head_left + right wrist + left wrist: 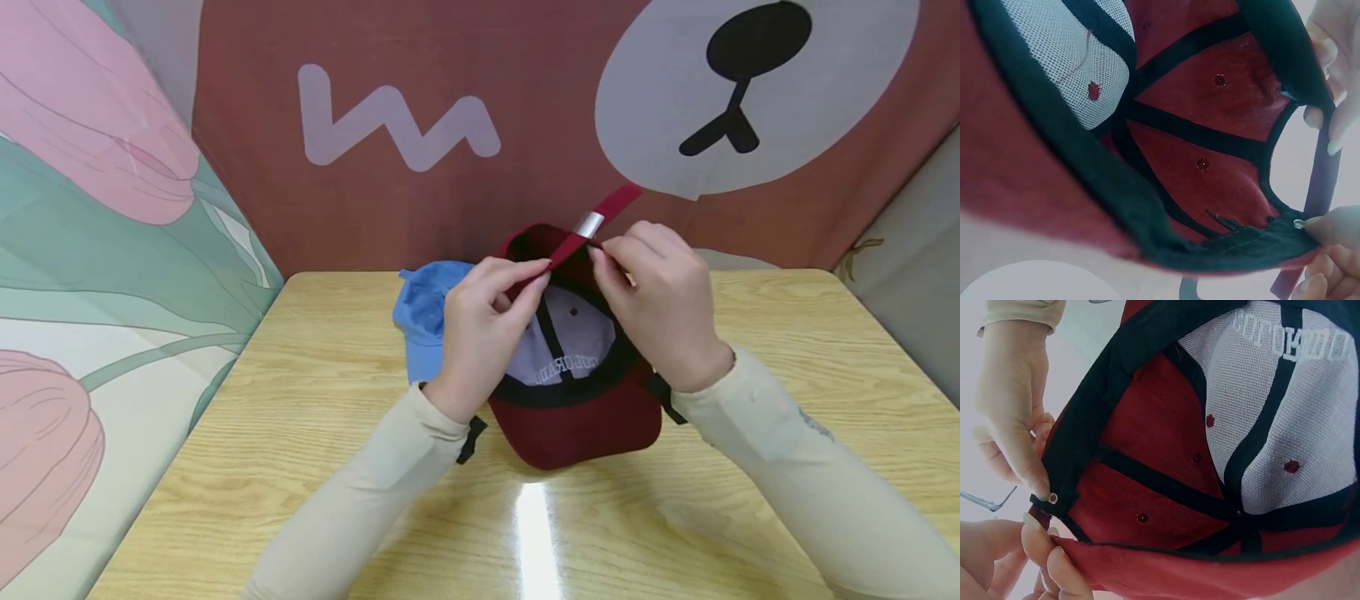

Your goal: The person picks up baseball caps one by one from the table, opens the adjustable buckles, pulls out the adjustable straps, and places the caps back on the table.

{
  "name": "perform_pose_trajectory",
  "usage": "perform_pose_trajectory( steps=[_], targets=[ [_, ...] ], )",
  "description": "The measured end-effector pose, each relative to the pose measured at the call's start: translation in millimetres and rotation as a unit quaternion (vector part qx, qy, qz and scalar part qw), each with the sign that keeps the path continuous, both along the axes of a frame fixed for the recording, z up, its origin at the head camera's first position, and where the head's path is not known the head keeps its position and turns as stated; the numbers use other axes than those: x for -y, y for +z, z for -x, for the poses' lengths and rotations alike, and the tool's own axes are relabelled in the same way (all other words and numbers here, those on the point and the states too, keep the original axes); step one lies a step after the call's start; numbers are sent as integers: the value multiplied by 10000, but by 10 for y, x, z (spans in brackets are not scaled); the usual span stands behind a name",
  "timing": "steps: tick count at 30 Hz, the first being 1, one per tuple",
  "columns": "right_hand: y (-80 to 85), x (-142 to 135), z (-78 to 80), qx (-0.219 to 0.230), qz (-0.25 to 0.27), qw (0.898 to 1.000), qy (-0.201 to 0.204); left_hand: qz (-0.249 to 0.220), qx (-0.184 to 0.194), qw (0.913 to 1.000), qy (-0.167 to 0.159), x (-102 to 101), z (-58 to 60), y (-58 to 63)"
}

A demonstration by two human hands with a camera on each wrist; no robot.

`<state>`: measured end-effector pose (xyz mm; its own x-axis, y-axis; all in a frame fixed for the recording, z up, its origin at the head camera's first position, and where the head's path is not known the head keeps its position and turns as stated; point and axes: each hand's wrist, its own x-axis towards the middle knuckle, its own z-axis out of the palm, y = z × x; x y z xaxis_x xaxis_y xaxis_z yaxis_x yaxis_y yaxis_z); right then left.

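Note:
A dark red cap (577,433) is held brim down, its inside turned toward me. White mesh lining (1285,412) and black seam tape show within. Its back strap (618,198) runs through a silver buckle (589,224), with the free end sticking out up and right. My left hand (487,329) pinches the strap between thumb and fingertips, left of the buckle. Just beside the buckle, my right hand (663,304) pinches the cap's back edge at the strap's end. In the right wrist view the strap (1322,169) spans the rear opening between both hands.
A light blue cap (423,304) lies on the wooden table (315,400) behind and left of my left hand. A printed cloth backdrop (420,208) rises along the table's back edge. Black straps (471,440) sit at both wrists.

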<state>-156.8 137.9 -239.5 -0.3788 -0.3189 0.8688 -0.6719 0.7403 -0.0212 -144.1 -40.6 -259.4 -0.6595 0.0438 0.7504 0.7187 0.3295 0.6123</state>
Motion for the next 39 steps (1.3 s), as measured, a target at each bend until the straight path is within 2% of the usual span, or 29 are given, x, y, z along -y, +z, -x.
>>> perform_pose_trajectory(
  steps=[19, 28, 39],
  targets=[
    [15, -20, 10, 48, 102, 9999, 21, -67, -109, 9999, -42, 26, 4, -19],
    [12, -8, -5, 60, 122, 9999, 39, 92, -174, 9996, 204, 53, 24, -34],
    [17, -31, 5, 84, 182, 9998, -17, 197, -80, 9997, 121, 57, 2, -22]
  ],
)
